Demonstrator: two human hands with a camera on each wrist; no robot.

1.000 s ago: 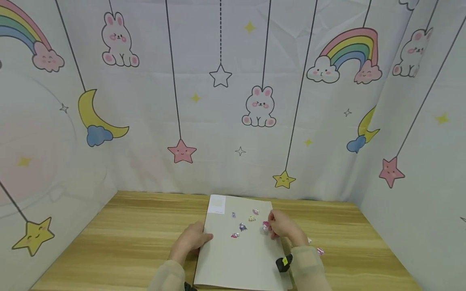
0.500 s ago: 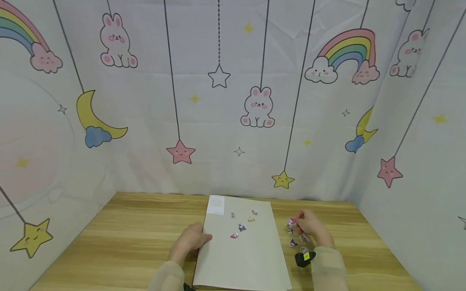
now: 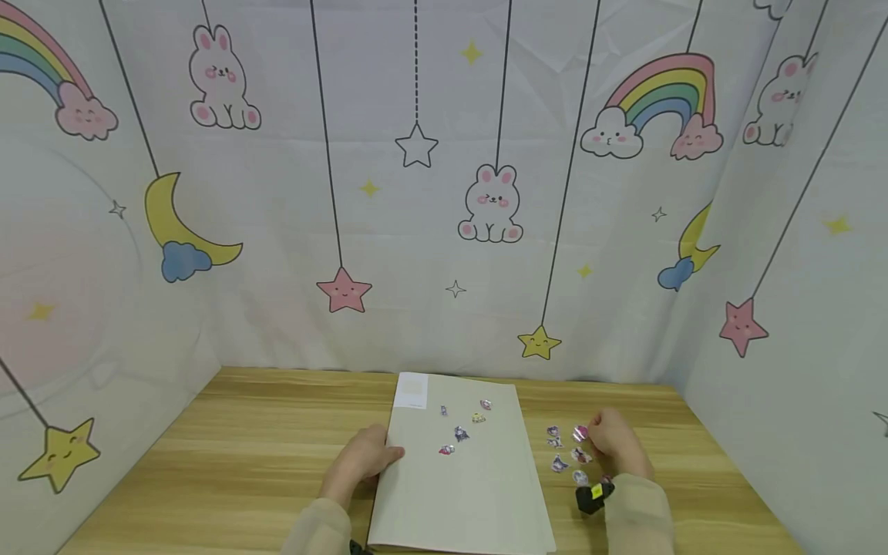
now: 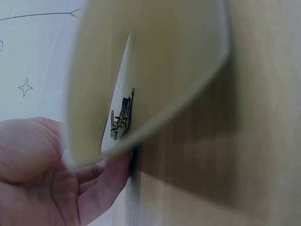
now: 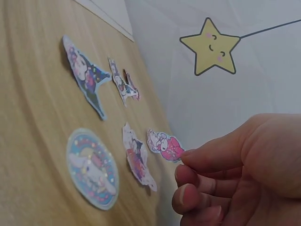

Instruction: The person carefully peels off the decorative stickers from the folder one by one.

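Observation:
My left hand [image 3: 364, 453] grips the left edge of a cream file folder [image 3: 465, 501], thumb on top. In the left wrist view its fingers reach under the folder's edge, and a metal clip [image 4: 122, 117] shows inside the gap. Between thumb and fingertip, my right hand [image 3: 617, 443] pinches a pink cartoon sticker [image 5: 165, 145] over the table right of the folder. Below it in the right wrist view lie a round blue sticker [image 5: 92, 168], a dark pointed-hat sticker [image 5: 85, 75] and a red and white one [image 5: 138, 160].
Several small stickers, among them a dark one [image 3: 461, 434] and a yellow one [image 3: 479, 418], lie scattered on the folder's upper half. A white label [image 3: 412, 391] is at its top left corner. The wood-grain table [image 3: 264, 439] ends at a printed cloth backdrop [image 3: 388, 231].
My right hand has moved right from the folder's right edge, carrying the pink sticker out past the loose stickers on the table. My left hand stays at the folder's left edge.

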